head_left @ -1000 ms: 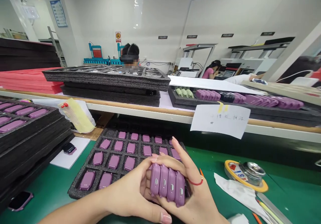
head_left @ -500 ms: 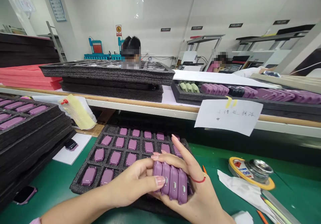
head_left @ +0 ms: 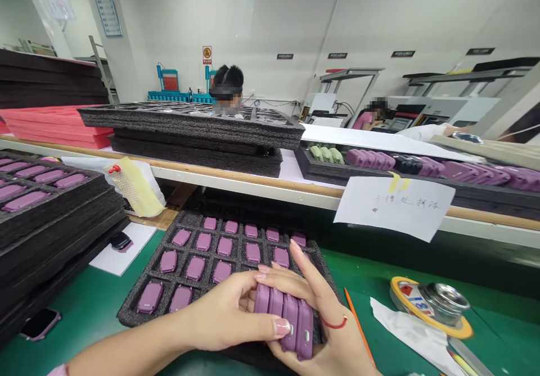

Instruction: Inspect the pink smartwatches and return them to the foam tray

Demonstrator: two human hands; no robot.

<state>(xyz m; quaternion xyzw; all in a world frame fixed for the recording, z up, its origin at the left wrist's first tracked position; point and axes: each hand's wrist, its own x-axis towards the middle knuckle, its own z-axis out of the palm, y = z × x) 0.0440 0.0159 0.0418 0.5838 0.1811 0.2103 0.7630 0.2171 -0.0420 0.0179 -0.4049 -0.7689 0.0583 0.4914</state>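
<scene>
A row of several purple watch cases [head_left: 283, 315] stands side by side in my right hand [head_left: 327, 331], whose palm and fingers cup them from the right and behind. Its index finger points up, away from the cases. My left hand [head_left: 230, 308] closes on the same row from the left, with its thumb lying across the front faces near small oval slots. Behind and beneath both hands is a black foam tray [head_left: 126, 308] with purple watch cases [head_left: 151, 297] in its compartments. My forearms and hands hide its front right part.
Stacked foam trays [head_left: 63, 218] holding purple cases stand at left, near a loose watch [head_left: 41, 324]. At right lie a tape roll [head_left: 422, 314], crumpled white paper [head_left: 405, 331] and an orange stick [head_left: 358, 325]. A shelf edge [head_left: 236, 184] crosses behind; two people are beyond.
My left thumb has slid to the right across the fronts of the watch cases. Both hands still hold the row. The camera view has shifted slightly.
</scene>
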